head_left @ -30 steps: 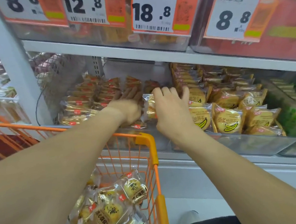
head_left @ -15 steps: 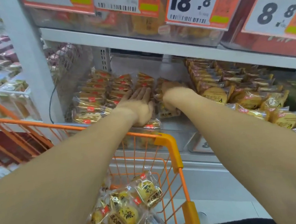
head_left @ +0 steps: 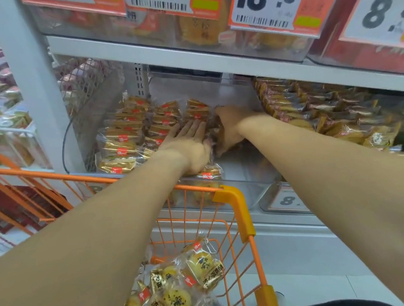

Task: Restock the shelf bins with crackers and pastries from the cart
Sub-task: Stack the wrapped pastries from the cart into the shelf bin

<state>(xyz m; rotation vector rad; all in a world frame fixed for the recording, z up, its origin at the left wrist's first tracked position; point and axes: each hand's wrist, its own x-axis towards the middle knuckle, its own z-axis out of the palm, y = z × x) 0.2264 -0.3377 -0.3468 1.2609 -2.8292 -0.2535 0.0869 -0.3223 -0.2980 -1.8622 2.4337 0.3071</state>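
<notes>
Gold-wrapped cracker packs [head_left: 130,140] with red labels stand in rows inside a clear shelf bin [head_left: 243,185]. My left hand [head_left: 190,141] lies flat with straight fingers on the packs in the middle of the bin. Beside it, my right hand [head_left: 229,128] reaches deeper and curls round a small stack of cracker packs [head_left: 215,139] at the right end of the rows. The right part of the bin's floor shows bare. Below my arms, the orange cart [head_left: 235,199] holds round yellow pastry packs [head_left: 198,276].
The bin to the right is heaped with yellow packs [head_left: 341,119]. The upper shelf [head_left: 186,55] carries clear bins with orange price tags [head_left: 268,3] close above my hands. A white shelf post [head_left: 31,83] stands at left. The cart's rim presses near the bin front.
My right hand has moved left from the bin's right edge and deeper in, curling over a stack of packs. My left hand has stayed flat on the rows.
</notes>
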